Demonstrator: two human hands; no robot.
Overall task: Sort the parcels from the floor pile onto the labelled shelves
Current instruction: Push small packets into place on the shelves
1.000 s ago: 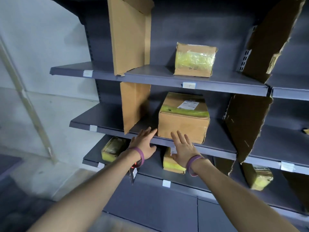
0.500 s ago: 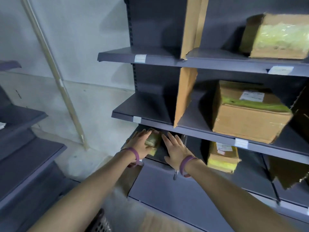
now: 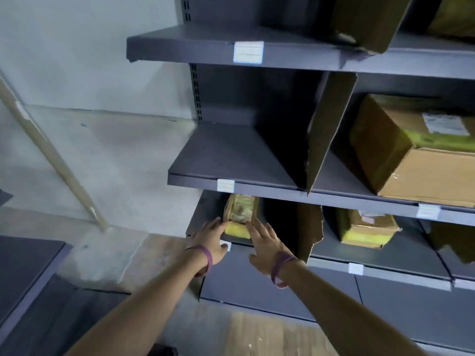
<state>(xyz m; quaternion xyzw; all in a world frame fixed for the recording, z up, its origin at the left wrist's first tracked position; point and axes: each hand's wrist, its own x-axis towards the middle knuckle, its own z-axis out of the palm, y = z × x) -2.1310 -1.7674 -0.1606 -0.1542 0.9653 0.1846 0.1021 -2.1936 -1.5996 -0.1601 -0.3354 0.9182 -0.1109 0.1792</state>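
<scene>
A small yellow-taped parcel (image 3: 240,217) lies at the left end of the bottom shelf (image 3: 334,262). My left hand (image 3: 212,240) reaches to its left side with straight fingers that touch its lower corner. To the parcel's right my right hand (image 3: 264,246) lies flat, fingertips against its front edge. Both wrists wear purple bands. A large brown box (image 3: 421,155) with yellow tape and a white label sits on the middle shelf (image 3: 257,187) at right. Another taped parcel (image 3: 365,228) rests on the bottom shelf further right.
Torn cardboard dividers (image 3: 326,129) split each shelf into bays. White label holders (image 3: 225,185) are clipped to the shelf fronts. The middle shelf's left bay holds nothing. A wooden pole (image 3: 51,155) leans on the wall at left, and another dark rack (image 3: 25,265) stands lower left.
My view swung left and closer to the shelves. Both hands dropped from the large box on the middle shelf to the small parcel on the bottom shelf.
</scene>
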